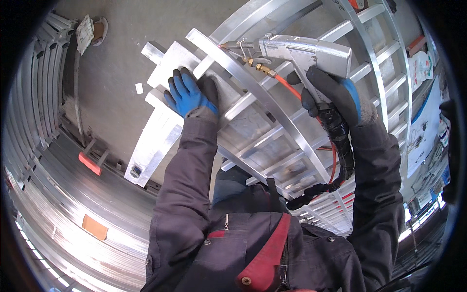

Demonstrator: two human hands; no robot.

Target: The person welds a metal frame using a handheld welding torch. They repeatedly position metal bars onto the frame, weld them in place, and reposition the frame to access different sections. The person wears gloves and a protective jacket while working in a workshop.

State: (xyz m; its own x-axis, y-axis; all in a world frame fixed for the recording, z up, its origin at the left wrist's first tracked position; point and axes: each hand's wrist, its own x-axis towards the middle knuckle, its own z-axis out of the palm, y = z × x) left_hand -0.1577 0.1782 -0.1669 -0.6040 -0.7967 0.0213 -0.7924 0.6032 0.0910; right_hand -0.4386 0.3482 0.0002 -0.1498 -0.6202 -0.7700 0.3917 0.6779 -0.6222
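Observation:
My right hand (pixel 333 95), in a black and blue glove, is closed round the grip of a silver pistol-shaped welding gun (pixel 306 48). The gun's narrow nozzle points left, its tip close to the end of a flat aluminium bar on the frame. Brass fittings and an orange hose hang under the nozzle, and a black-wrapped cable (pixel 335 126) runs down from the grip. My left hand (pixel 189 95), gloved alike, lies with fingers stretched on an aluminium plate (pixel 175 58) at the frame's left end. Beneath both hands is a ladder-like aluminium frame (pixel 287 124) with curved rails and crossbars.
Stacked metal profiles (pixel 116 243) lie at the lower left, with a cardboard piece (pixel 95 227) on top. Curved frames (pixel 44 92) stand along the left. A red-ended metal piece (pixel 90 163) sits near the stack. To the right is a white-topped surface (pixel 422 141) with small items.

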